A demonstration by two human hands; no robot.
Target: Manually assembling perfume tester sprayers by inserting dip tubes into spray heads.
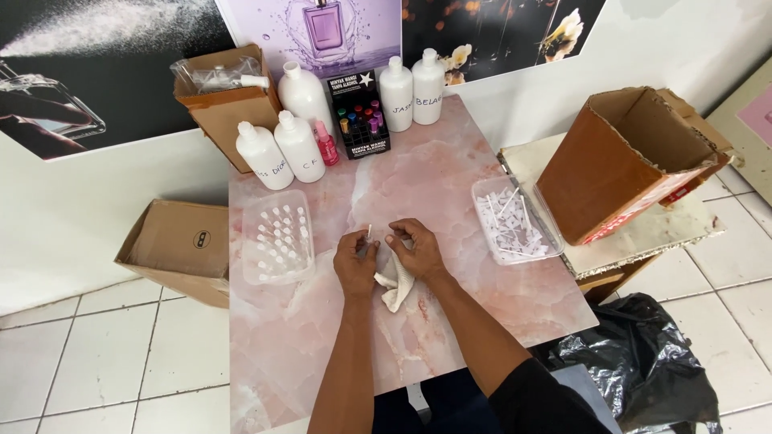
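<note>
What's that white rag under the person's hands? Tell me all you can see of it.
The white cloth looks like soft, crumpled fabric, off-white and bunched into folds. It lies on the pink marble-patterned table, near the middle, trailing toward the person. The right hand rests on its upper part and seems to pinch it; the left hand sits just beside it, holding a small white stick-like piece. Most of its upper end is hidden by the hands.

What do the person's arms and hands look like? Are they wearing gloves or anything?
No gloves. The left hand and right hand are bare, and both forearms are uncovered with no watch, ring or bracelet showing. A dark sleeve starts near the right elbow at the bottom of the picture.
</note>
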